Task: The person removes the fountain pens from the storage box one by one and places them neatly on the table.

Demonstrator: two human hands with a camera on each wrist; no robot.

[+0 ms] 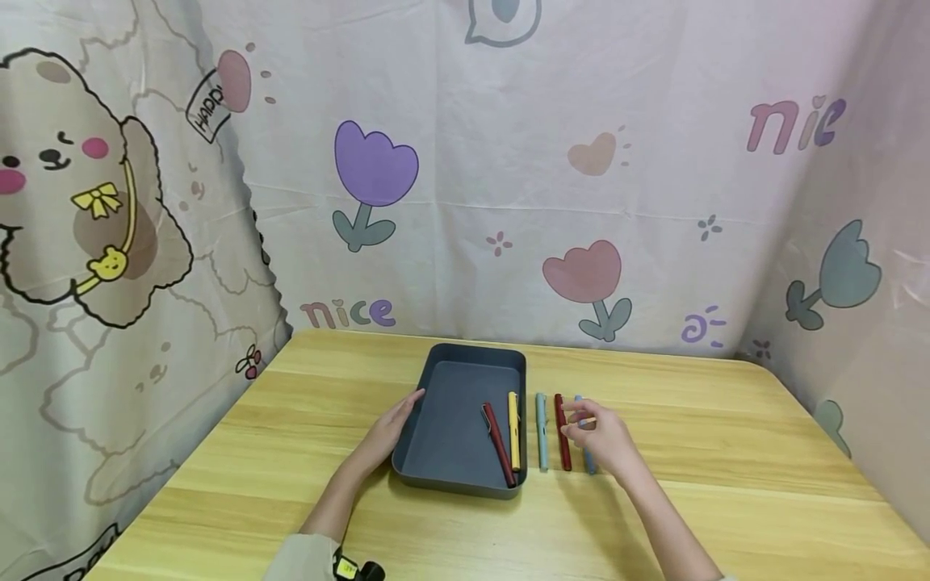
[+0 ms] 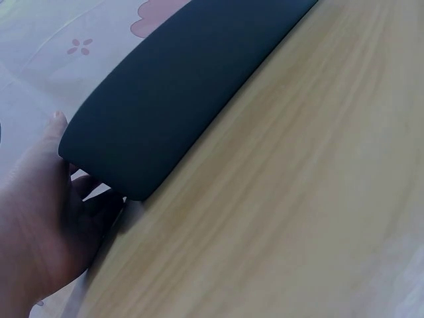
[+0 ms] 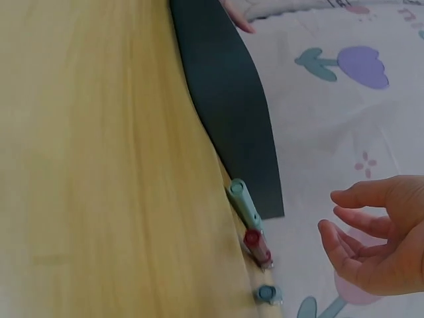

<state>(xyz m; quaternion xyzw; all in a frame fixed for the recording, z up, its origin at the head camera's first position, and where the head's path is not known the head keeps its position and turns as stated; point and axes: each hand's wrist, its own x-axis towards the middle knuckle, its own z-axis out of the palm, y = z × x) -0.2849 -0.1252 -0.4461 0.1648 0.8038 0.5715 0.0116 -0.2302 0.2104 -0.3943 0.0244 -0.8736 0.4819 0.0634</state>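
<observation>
A dark grey tray (image 1: 458,387) lies on the wooden table, with a dark red pen (image 1: 500,448) and a yellow pen (image 1: 513,436) inside along its right side. My left hand (image 1: 385,432) rests against the tray's left wall, its fingers extended along it. To the right of the tray, a light teal pen (image 1: 542,436), a red pen (image 1: 562,428) and a blue pen (image 1: 589,461) stand in a row. Above the red and blue pens hovers my right hand (image 1: 603,436), fingers loosely bent. The right wrist view shows nothing between that hand's fingers (image 3: 361,194).
The wooden table (image 1: 734,436) reaches back to a patterned curtain (image 1: 494,161) and extends to both sides of the tray. A black and yellow device (image 1: 356,570) sits at the left wrist by the sleeve (image 1: 301,557).
</observation>
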